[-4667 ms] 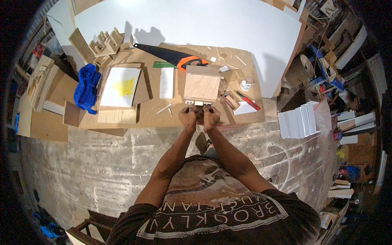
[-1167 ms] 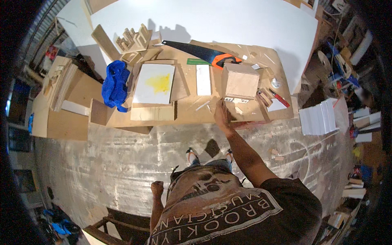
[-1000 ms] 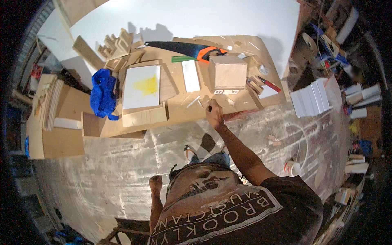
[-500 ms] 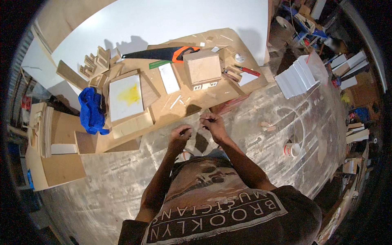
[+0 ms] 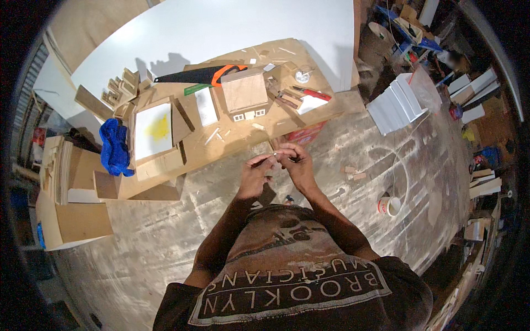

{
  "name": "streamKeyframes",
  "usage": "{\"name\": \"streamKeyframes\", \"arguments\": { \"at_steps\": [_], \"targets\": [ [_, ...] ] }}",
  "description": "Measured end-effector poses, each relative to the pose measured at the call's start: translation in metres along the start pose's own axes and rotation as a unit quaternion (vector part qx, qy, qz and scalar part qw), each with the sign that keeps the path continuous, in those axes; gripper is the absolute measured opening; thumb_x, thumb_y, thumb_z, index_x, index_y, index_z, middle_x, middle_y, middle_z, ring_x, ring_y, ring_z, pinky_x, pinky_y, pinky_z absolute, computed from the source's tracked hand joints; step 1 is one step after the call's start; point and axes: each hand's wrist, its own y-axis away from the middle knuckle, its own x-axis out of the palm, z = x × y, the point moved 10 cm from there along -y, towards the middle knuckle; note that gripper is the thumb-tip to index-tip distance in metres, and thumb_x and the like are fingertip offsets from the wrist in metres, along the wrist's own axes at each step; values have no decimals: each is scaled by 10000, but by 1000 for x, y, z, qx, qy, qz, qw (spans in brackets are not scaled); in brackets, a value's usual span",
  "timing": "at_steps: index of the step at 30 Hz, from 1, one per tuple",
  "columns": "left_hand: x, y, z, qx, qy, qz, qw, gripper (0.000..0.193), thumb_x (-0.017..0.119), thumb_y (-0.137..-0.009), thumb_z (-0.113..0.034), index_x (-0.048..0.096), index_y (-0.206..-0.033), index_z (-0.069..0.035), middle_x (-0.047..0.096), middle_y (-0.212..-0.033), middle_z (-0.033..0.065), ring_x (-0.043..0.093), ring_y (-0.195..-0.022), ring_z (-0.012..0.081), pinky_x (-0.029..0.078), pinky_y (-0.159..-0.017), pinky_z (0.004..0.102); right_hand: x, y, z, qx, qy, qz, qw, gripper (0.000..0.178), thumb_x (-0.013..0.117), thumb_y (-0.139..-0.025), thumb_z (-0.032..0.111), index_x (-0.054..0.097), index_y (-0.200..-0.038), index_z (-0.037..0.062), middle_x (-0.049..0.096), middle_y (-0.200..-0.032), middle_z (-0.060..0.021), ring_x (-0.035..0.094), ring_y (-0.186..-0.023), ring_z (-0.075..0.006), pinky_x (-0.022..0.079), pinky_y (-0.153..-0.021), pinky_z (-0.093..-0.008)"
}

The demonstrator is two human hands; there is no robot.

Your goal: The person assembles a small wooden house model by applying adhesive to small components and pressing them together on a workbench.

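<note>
In front of the workbench, my left hand (image 5: 254, 175) and my right hand (image 5: 296, 165) meet at the fingertips. Both are closed in a pinch; a tiny pale speck shows between them, too small to name. Just beyond, a small wooden model house (image 5: 244, 92) with white-framed windows stands on the brown board (image 5: 190, 163) covering the bench. Thin white strips (image 5: 212, 135) lie scattered left of the house. A red-handled cutting tool (image 5: 312, 93) rests to its right, beside a small clear dish (image 5: 303, 76).
Behind the house lies a handsaw (image 5: 193, 75) with an orange-and-black handle. To the left are a white sheet with a yellow patch (image 5: 154, 132), a blue cloth-like bundle (image 5: 114, 148) and stacked wood offcuts (image 5: 120, 90). White folded panels (image 5: 398, 105) and a white tub (image 5: 393, 206) stand on the floor at right.
My hands, apart before, have come together at the fingertips. The view has shifted, so the bench and its things sit farther left.
</note>
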Motion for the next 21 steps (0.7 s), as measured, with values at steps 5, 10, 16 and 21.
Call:
{"name": "streamKeyframes", "arguments": {
  "at_steps": [5, 10, 16, 21],
  "targets": [
    [31, 6, -7, -70, 85, -84, 990, 200, 734, -863, -248, 705, -982, -90, 634, -795, -24, 566, -698, 86, 461, -548, 261, -27, 0, 9, 22, -78, -8, 997, 245, 674, -862, 3, 624, -1102, 7, 696, -978, -33, 611, -839, -96, 493, -714, -240],
    [40, 15, -7, -69, 8, -129, 989, 190, 725, -871, -268, 710, -950, -96, 651, -794, -18, 565, -657, 79, 444, -507, 256, -31, 17, 70, -174, 174, 12, 969, 202, 687, -860, 22, 662, -1060, 1, 695, -1050, -38, 632, -839, -91, 517, -705, -250],
    [43, 11, 12, -51, 5, -125, 991, 180, 667, -908, -175, 715, -924, -3, 622, -717, 11, 522, -542, 71, 405, -409, 235, -47, 21, 46, -125, 115, 29, 985, 162, 683, -877, 43, 678, -1037, 20, 687, -1013, -49, 624, -795, -88, 497, -648, -241],
    [43, 16, 26, -81, -10, -105, 991, 197, 655, -918, -184, 707, -899, 5, 623, -716, -3, 509, -555, 69, 386, -447, 236, -41, 21, 18, -39, 57, 140, 988, 141, 675, -886, 70, 679, -1017, 17, 674, -924, -52, 603, -793, -110, 473, -694, -249]
  ]
}}
